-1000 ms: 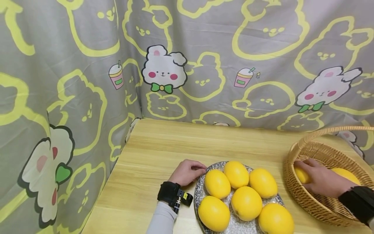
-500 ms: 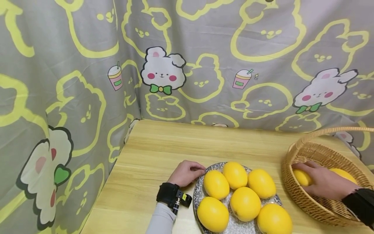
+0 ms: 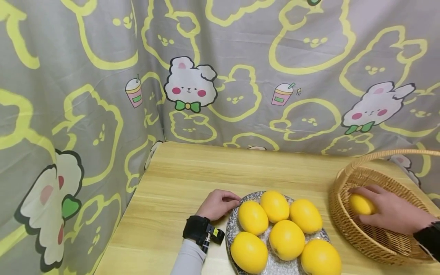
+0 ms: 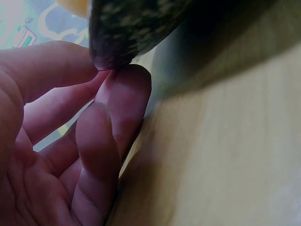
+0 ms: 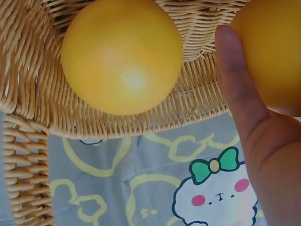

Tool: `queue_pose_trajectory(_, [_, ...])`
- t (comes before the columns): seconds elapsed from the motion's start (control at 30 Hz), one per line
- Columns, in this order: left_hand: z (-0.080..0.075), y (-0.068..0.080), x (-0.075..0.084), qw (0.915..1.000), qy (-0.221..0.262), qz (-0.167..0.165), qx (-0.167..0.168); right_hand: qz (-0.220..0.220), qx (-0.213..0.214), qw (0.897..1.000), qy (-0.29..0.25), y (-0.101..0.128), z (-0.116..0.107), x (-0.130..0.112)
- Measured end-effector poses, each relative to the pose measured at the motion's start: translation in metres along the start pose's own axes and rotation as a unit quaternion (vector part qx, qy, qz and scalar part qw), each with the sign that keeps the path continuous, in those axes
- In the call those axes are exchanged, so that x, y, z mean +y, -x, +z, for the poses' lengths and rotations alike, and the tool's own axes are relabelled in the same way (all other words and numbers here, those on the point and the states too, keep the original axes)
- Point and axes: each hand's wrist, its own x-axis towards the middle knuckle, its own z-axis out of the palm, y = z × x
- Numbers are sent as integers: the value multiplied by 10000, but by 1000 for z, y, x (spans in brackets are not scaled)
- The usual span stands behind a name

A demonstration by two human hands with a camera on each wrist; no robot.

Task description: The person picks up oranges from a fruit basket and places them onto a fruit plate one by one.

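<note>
Pale wooden table [image 3: 178,179] under a grey rabbit-print curtain [image 3: 220,76], far side and left.

Right hand [image 3: 392,214] inside the wicker basket [image 3: 347,225] at the right edge, fingers curled over 1 yellow fruit [image 3: 361,204] and gripping it. Fruit lying directly under the palm, toward the basket's left wall, long axis roughly left to right. From the right wrist view, thumb [image 5: 237,84] pressed against that fruit, with a 2nd yellow fruit [image 5: 122,56] resting apart from it on the weave.

Left hand [image 3: 218,204] on the table just left of the speckled plate [image 3: 237,217], fingertips curled and pinching the plate's rim; rim edge caught between thumb and fingers [image 4: 127,99] in the left wrist view.

6 yellow fruits [image 3: 285,233] packed together on the plate, touching one another. Plate between the 2 hands, basket well right of it; right hand far nearer the basket fruit.
</note>
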Motion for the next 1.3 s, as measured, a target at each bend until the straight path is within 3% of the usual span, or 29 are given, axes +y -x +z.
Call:
queue_pose_trajectory(0.4, [1,1,-2,10000,44,-23,-7,445,-172,9986,214,4,-19,-28])
queue_pose_trajectory(0.67, [2,0,-3,10000,21,11,12,186,182,9990,370,9,-26,-46])
queue_pose_trajectory(0.9, [2,0,-3,10000,4,-4,5,114,235,9982,547,13,-30,-59])
queue_pose_trajectory(1.2, [1,0,-2,10000,-33,-11,24,-30,344,9977,592,18,-40,-98])
queue_pose_trajectory(1.3, [0,0,-2,10000,4,-25,16,-309,587,9967,476,20,-42,-112])
